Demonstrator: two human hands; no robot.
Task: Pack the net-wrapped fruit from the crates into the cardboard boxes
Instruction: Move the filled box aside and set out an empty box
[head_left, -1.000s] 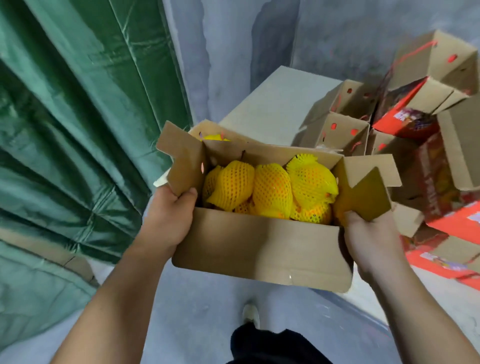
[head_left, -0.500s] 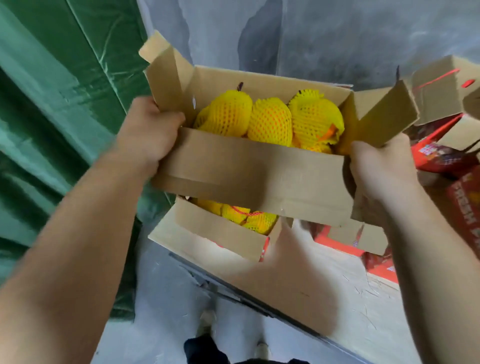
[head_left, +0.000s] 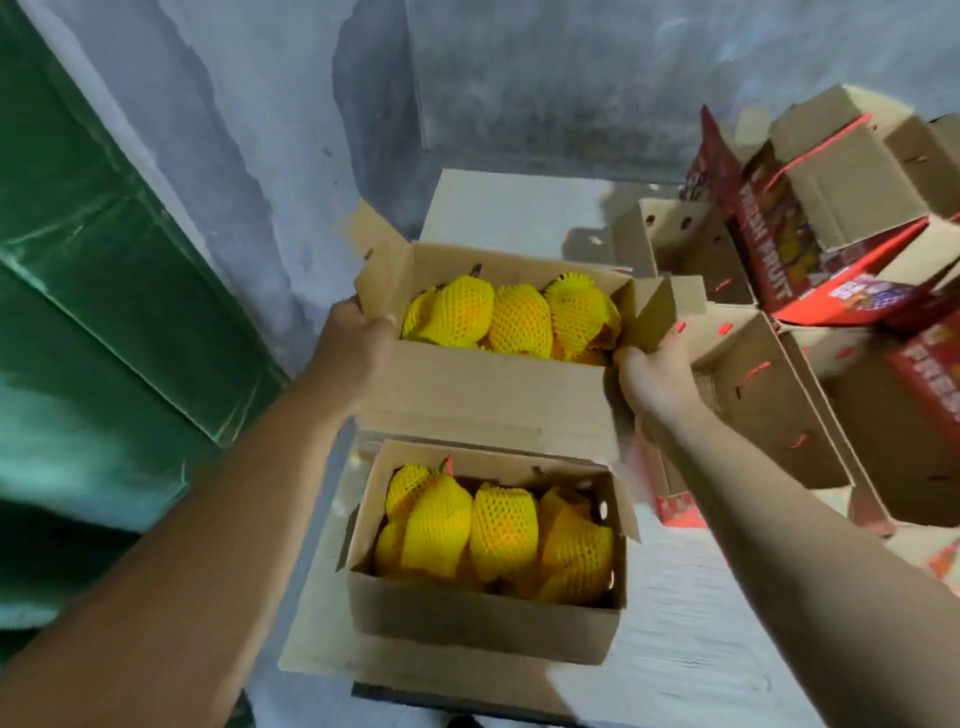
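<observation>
Left hand (head_left: 358, 332) curled over the left end wall of the upper cardboard box (head_left: 488, 400), right hand (head_left: 657, 376) gripping its right end; box between the two hands, flaps open, filled with yellow net-wrapped fruit (head_left: 519, 319). Below both hands, a second open box (head_left: 478, 618) of the same fruit rests on the counter (head_left: 685, 649). Right of the right hand: empty red-printed cartons (head_left: 810, 218), stacked.

Light dim and cool overall; brightest on the pale table (head_left: 519, 208). Motion blur smears my left forearm (head_left: 182, 545) and the red boxes (head_left: 810, 234) at right. Edges bend, wide-angle.
</observation>
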